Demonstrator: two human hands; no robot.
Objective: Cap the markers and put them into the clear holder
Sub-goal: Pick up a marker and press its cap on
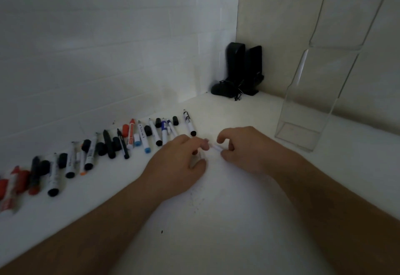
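From my head camera I look down at a white desk (216, 220) set into a corner. My left hand (179, 164) and my right hand (244, 149) meet near the middle, each pinching one end of a white marker (216, 146) — only a short stretch of it shows between my fingertips, and I cannot tell whether its cap is on. To my left a long row of markers (104, 147) and loose caps runs along the wall, black, red, blue and orange ends mixed. The clear holder (303, 121) stands upright to my right, near the side wall, with nothing visible inside — well apart from the row. Two black speakers (242, 69) sit in the far corner.
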